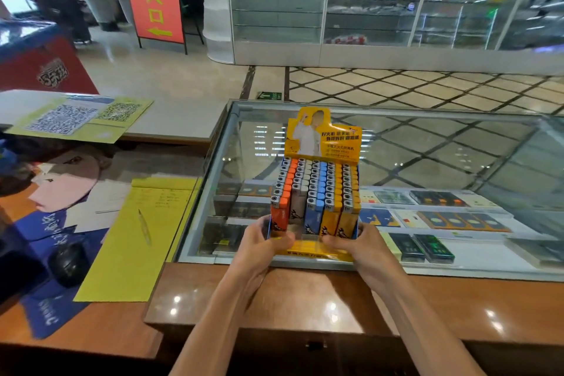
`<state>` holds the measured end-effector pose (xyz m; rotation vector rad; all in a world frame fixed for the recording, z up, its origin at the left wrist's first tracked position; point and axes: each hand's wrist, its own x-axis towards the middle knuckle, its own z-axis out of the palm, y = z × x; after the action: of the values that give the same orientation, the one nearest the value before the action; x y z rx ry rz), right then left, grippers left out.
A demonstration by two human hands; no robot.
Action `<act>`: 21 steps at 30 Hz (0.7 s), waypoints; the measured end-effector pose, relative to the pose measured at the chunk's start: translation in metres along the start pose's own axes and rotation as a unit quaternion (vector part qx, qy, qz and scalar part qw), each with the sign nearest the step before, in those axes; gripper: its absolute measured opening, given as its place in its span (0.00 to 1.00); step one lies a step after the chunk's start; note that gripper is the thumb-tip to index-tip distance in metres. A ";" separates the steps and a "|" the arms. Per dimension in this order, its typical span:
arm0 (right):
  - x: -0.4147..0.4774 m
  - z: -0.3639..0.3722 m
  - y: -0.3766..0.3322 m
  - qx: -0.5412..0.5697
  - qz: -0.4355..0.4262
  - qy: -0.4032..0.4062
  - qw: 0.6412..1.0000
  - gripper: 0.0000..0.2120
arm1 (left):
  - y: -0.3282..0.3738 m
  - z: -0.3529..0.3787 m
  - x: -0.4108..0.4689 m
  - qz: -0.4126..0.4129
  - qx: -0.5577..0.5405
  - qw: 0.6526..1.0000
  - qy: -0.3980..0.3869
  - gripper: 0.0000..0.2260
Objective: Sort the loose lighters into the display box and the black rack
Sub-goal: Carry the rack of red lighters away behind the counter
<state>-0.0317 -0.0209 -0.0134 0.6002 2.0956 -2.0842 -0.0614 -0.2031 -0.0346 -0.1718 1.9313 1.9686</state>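
Display box (pixel 323 143) sits between left hand (pixel 265 241) and right hand (pixel 355 246), gripped.

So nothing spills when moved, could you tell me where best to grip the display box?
Grip the display box at its low front corners, from the near side, like the left hand and right hand; upright lighters fill it.

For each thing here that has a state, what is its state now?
display box: upright on the glass counter, held at its front
lighters: standing upright in rows inside the box
left hand: grips the box's front left corner
right hand: grips the box's front right corner
pen: lying flat on the yellow paper
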 end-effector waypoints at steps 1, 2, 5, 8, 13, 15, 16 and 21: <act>0.000 0.000 0.000 0.008 0.003 -0.003 1.000 0.17 | 0.000 -0.001 0.001 0.009 0.003 1.000 -0.003 0.20; 0.001 0.000 -0.002 0.020 0.009 -0.006 1.000 0.18 | 0.000 -0.003 0.003 0.015 0.005 1.000 -0.006 0.21; 0.005 0.000 -0.002 0.066 0.018 -0.024 0.997 0.22 | 0.002 -0.008 0.009 0.013 -0.008 1.000 -0.026 0.26; 0.006 -0.003 0.000 0.098 0.007 -0.029 0.995 0.28 | 0.004 -0.007 0.015 0.022 -0.005 0.999 -0.043 0.26; 0.000 -0.025 0.000 0.095 -0.033 -0.029 0.995 0.26 | 0.003 0.018 0.022 0.033 0.008 0.997 -0.064 0.22; -0.003 -0.039 -0.001 0.100 -0.045 -0.023 0.994 0.25 | 0.004 0.033 0.024 0.041 0.020 0.995 -0.084 0.22; -0.006 -0.047 -0.001 0.104 -0.049 -0.016 0.993 0.25 | 0.005 0.041 0.025 0.049 0.028 0.994 -0.096 0.22; -0.024 -0.094 0.002 0.147 -0.054 0.028 0.987 0.25 | 0.008 0.093 0.029 0.071 0.047 0.983 -0.163 0.16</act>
<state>0.0090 0.0672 -0.0029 0.5958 1.9001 -2.4920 -0.0745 -0.1060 -0.0328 0.3024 1.8551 1.8488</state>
